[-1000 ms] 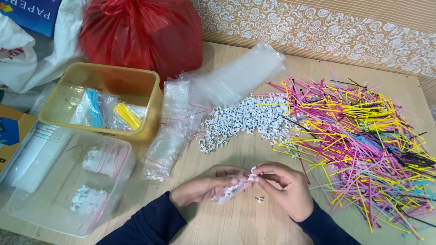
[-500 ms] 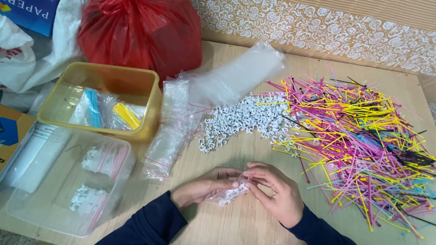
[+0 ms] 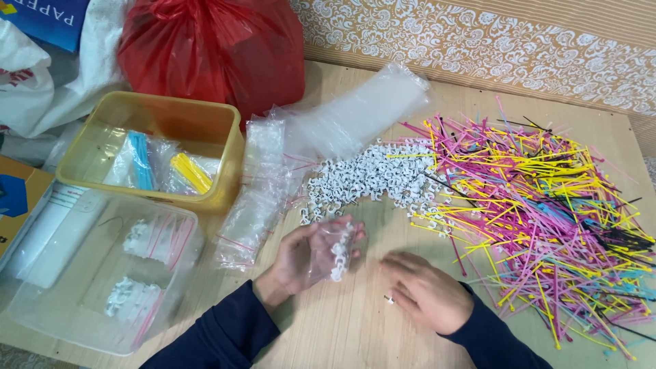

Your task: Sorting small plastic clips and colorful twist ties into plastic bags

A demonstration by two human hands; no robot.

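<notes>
My left hand (image 3: 301, 260) is palm up and holds a small clear zip bag (image 3: 335, 249) with several white cable clips inside. My right hand (image 3: 427, 294) lies flat on the wooden table (image 3: 342, 328), fingers spread, with one loose white clip (image 3: 389, 299) at its fingertips. Just beyond both hands lies a heap of white cable clips (image 3: 372, 178). To the right spreads a big pile of pink, yellow, blue and black cable ties (image 3: 547, 205).
A stack of empty clear zip bags (image 3: 263, 184) lies left of the clips. A yellow tub (image 3: 160, 147) holds bagged blue and yellow ties. A clear tub (image 3: 89, 273) holds filled clip bags. A red plastic bag (image 3: 212, 51) sits behind.
The hands were together working at the small bag. Now they have parted: the left hand has lifted the bag palm up, and the right hand has dropped flat onto the table.
</notes>
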